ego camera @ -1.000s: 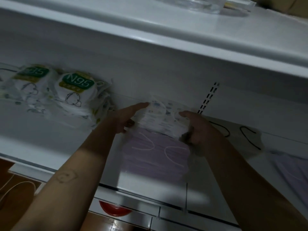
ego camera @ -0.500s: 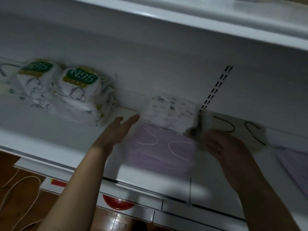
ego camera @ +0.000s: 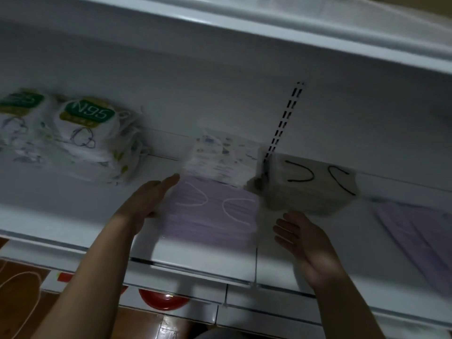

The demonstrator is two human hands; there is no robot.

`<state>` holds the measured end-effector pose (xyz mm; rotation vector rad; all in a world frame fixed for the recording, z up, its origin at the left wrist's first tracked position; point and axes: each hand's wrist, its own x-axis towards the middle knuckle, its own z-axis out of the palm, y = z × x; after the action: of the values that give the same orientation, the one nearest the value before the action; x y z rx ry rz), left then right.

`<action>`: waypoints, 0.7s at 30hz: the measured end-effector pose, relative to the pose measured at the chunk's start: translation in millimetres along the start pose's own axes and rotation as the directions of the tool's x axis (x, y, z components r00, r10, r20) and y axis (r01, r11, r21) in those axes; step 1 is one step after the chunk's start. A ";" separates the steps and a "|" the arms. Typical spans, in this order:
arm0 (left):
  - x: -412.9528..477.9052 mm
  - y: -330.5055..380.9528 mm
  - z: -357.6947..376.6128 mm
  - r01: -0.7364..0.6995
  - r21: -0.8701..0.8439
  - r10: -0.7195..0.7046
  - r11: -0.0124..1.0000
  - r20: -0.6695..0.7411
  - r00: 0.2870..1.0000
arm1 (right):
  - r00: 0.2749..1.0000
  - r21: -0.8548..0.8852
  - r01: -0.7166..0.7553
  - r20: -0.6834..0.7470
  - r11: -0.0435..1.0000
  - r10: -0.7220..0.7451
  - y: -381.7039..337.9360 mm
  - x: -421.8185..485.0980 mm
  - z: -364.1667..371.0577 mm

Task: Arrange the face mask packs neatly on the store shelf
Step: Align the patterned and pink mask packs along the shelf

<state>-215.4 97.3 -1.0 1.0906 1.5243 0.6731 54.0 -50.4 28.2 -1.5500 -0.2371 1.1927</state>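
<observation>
A purple mask pack (ego camera: 212, 211) lies flat on the white shelf (ego camera: 195, 255). Behind it a white patterned mask pack (ego camera: 221, 159) leans against the back wall. To their right sits a beige pack with black ear loops (ego camera: 310, 187). My left hand (ego camera: 146, 201) lies flat with straight fingers along the purple pack's left edge. My right hand (ego camera: 305, 243) hovers open, palm turned left, just in front of the beige pack and right of the purple one. It holds nothing. Two N95 packs (ego camera: 85, 133) stand at the left.
Another purple pack (ego camera: 420, 241) lies at the far right of the shelf. A slotted upright (ego camera: 286, 121) runs up the back wall. An upper shelf (ego camera: 293, 28) overhangs. Below the shelf edge a red bowl (ego camera: 161, 300) and wooden floor (ego camera: 22, 297) show.
Both hands let go of the white patterned pack, which now leans at the back. My right hand went to the beige pack, then drew back toward me, open.
</observation>
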 end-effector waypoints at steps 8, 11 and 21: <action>12.1 34.1 -5.3 0.030 -0.023 -0.030 0.999 0.000 1.000 | 0.965 -0.026 0.261 0.041 0.965 -0.260 -47.1 -5.8 32.4; 21.8 50.6 -4.9 0.066 -0.043 -0.066 0.997 0.017 0.998 | 0.950 -0.096 0.301 0.110 0.949 -0.290 -79.2 4.4 66.3; 32.2 67.6 3.8 0.124 0.043 -0.129 0.991 0.157 0.979 | 0.985 -0.182 0.013 0.171 0.983 0.018 -78.2 51.8 108.8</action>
<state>-192.3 153.9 42.4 1.0375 1.4568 0.4636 27.6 82.0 77.3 -1.6055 -0.4698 1.3386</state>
